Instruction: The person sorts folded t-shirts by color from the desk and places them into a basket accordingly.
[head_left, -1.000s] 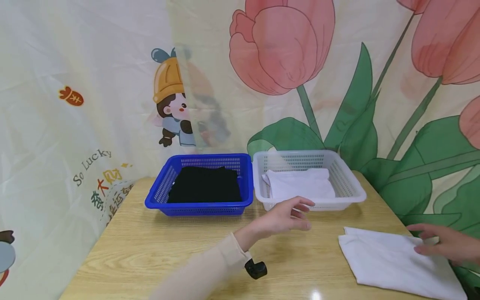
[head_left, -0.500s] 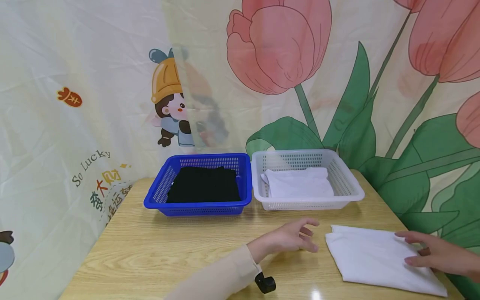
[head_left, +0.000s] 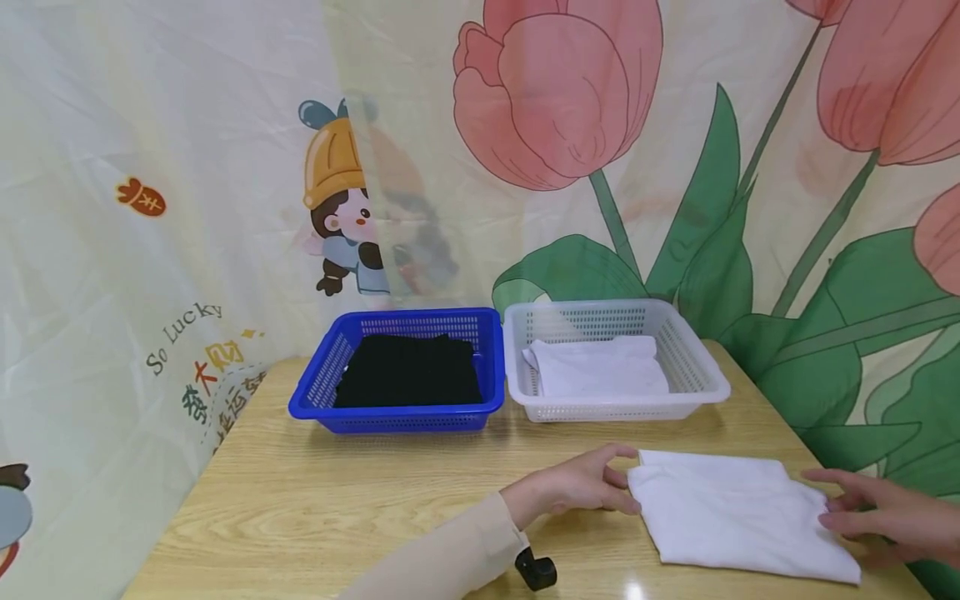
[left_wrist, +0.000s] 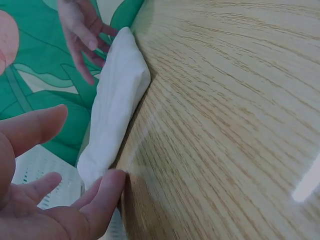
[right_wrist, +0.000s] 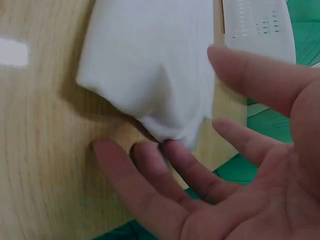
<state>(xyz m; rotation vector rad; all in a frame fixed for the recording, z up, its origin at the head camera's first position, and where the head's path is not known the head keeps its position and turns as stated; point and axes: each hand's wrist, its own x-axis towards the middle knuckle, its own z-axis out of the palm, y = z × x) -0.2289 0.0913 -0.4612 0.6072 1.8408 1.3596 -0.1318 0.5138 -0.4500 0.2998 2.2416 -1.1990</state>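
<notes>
A folded white cloth (head_left: 735,512) lies on the wooden table, towards its right side. At its left edge, my left hand (head_left: 577,483) has its fingertips close against the fabric, with thumb and fingers apart. On the opposite edge is my right hand (head_left: 892,512), fingers spread. The right wrist view shows a fingertip (right_wrist: 175,147) touching the end of the cloth (right_wrist: 145,50), which bulges up there. From the left wrist, the cloth (left_wrist: 117,100) appears as a low, soft stack with the other hand (left_wrist: 82,35) beyond it.
Behind stand two plastic baskets side by side. The blue basket (head_left: 416,410) holds folded black fabric (head_left: 408,371), and the white basket (head_left: 622,408) holds folded white fabric (head_left: 600,367). A printed curtain (head_left: 225,167) hangs behind the wooden table (head_left: 337,517).
The white cloth has slid left along the table, with the right hand following at its right edge. My left hand has come down from near the white basket to the cloth's left edge.
</notes>
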